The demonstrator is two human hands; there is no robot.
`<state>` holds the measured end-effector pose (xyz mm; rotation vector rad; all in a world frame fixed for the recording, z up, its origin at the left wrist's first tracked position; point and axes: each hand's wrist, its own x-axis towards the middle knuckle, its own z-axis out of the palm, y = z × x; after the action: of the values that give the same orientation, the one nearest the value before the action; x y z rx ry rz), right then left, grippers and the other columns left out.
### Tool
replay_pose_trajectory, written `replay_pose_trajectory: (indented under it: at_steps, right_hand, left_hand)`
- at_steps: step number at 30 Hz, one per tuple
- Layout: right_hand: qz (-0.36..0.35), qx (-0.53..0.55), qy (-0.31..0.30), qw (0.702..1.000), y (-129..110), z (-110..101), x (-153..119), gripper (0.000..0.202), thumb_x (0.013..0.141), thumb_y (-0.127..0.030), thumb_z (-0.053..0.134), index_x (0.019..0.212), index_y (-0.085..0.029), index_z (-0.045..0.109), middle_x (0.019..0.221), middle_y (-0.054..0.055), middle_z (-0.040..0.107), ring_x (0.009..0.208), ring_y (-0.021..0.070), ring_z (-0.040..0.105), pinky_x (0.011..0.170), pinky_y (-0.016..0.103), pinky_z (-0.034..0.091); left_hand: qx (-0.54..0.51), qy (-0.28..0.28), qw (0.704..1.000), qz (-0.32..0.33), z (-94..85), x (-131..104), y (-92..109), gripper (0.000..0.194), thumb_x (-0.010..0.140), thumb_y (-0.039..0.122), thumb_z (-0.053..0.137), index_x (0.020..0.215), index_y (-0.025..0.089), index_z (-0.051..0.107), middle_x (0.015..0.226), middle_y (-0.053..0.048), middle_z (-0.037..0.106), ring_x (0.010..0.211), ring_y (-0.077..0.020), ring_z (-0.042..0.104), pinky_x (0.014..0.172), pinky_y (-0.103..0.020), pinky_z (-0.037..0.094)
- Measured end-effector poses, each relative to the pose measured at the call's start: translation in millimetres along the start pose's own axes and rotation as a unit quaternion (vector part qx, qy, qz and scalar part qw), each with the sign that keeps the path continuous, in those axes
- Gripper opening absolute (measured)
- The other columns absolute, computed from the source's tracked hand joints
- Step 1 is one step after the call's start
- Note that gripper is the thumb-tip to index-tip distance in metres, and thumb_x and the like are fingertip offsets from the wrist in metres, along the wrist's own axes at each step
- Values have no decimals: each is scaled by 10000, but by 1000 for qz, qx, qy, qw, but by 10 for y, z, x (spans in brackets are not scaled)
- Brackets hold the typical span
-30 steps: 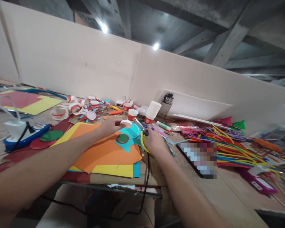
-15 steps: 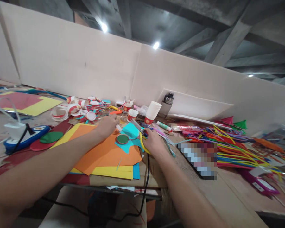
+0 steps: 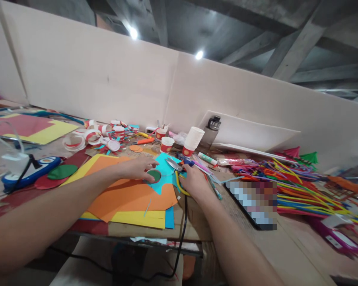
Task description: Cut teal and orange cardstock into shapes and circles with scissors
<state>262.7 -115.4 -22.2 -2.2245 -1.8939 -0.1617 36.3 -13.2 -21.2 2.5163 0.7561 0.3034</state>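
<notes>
My left hand point(image 3: 139, 169) is over the orange sheets, its thumb and fingers spread around a round green-topped disc point(image 3: 154, 176) with a pale rim. The thumb is at the disc's near left edge. Under the disc lies a cut turquoise sheet point(image 3: 162, 186). To the right, my right hand point(image 3: 193, 178) is closed at the handle end of a pair of scissors point(image 3: 173, 163), whose silver blades point left over the turquoise sheet. The handles are mostly hidden by the fingers. Beside that hand curves a yellow part point(image 3: 179, 183) near a black cord.
Orange sheets point(image 3: 122, 198) lie on yellow and blue ones. Small orange discs point(image 3: 135, 148), a paper cup point(image 3: 167, 144), a cup stack point(image 3: 193, 139) and a bottle point(image 3: 211, 131) stand behind. A tablet-like device point(image 3: 253, 206) and colourful pipe cleaners point(image 3: 298, 194) lie right; a power strip point(image 3: 32, 172) lies left.
My left hand has come nearer, from the table's back area to the green disc. Orange discs now show where it was. The scissors' blades have come down lower with my right hand.
</notes>
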Motion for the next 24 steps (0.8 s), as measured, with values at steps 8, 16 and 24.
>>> replay_pose_trajectory:
  at_steps: [8,16,24]
  right_hand:
    - [-1,-66,-25,997,-81,-143,-64,322,817,-276,578,1111,-148,605,1091,164,619,1048,276,571,858,331,413]
    - [-2,-80,-21,997,-73,-154,-92,359,807,-298,613,1135,-153,609,1087,171,618,1071,315,556,865,382,424]
    - [-81,281,121,949,-187,-94,-25,308,854,-353,559,1102,-173,582,942,77,628,821,175,597,719,297,488]
  left_hand:
    - [89,14,993,73,-12,-9,-24,660,621,558,716,1175,211,624,1256,-108,583,1179,-305,499,959,-363,378]
    - [48,58,994,81,28,4,-34,484,614,378,744,1050,205,625,1129,-75,601,1048,-263,548,869,-345,426]
    - [-106,169,980,8,145,97,65,559,591,351,760,1055,182,497,1030,-69,626,925,-230,607,763,-343,476]
